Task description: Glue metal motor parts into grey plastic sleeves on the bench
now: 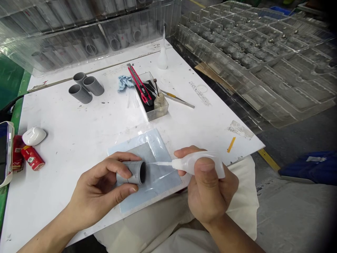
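My left hand [97,189] holds a short grey PVC pipe fitting [134,173] on its side, between thumb and fingers, with its open end facing right. My right hand [210,186] grips a translucent plastic squeeze bottle [197,164], tilted nearly level. Its thin nozzle [158,163] points at the mouth of the fitting and its tip is close to the rim. Whether the tip touches the rim is hard to tell. Both hands are above a pale blue plastic sheet [155,147] lying on a white work board [79,116].
Three grey pipe pieces [85,87] stand on the board, near a small box [160,112] holding a red craft knife [139,84] and a glass bottle [159,101]. Tweezers [179,100], a blue cloth [125,82] and a phone [5,151] lie about. Transparent trays [250,52] fill the right.
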### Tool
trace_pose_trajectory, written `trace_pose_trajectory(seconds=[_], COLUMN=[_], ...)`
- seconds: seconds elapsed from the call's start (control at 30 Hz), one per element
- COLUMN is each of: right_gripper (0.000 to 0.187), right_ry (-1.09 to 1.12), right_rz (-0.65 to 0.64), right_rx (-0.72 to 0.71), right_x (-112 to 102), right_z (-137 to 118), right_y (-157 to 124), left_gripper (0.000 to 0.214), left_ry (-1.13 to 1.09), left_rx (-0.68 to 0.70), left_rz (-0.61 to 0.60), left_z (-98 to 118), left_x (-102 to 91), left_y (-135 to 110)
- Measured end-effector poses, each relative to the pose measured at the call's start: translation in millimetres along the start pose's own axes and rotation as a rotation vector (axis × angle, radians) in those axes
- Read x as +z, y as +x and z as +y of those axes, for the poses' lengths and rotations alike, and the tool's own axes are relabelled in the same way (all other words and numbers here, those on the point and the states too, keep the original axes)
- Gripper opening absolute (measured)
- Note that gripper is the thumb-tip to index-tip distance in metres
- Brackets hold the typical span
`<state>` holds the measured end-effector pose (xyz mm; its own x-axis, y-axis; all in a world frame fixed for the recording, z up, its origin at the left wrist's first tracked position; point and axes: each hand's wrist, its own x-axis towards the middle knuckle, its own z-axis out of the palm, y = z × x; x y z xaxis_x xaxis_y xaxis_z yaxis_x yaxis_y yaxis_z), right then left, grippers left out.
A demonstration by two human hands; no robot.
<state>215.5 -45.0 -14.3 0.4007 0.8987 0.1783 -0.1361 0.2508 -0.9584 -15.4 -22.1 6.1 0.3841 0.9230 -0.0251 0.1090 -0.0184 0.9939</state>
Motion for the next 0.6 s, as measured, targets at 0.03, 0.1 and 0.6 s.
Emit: trace_pose_trajectory(seconds=[0.03, 0.1, 0.6], right_gripper=[0.026, 0.027, 0.028], right_ry=[0.0, 0.002, 0.045], right_rz=[0.001, 0.004, -0.018], right_rx=[-0.002, -0.009, -0.029], right_x=[0.2, 0.6, -0.6], right_z=[-0.5, -0.9, 0.0], right_y=[0.4, 1.0, -0.5], left_gripper=[0.029, 0.031, 0.019], left_ry=[-0.011, -0.035, -0.18], left_rx=[0.008, 0.014, -0.115], left_rz=[-0.006, -0.015, 0.012], left_z=[-0.1, 0.0, 2.1], left_x=[0.0, -0.2, 1.1], left_y=[0.3, 0.8, -2.2])
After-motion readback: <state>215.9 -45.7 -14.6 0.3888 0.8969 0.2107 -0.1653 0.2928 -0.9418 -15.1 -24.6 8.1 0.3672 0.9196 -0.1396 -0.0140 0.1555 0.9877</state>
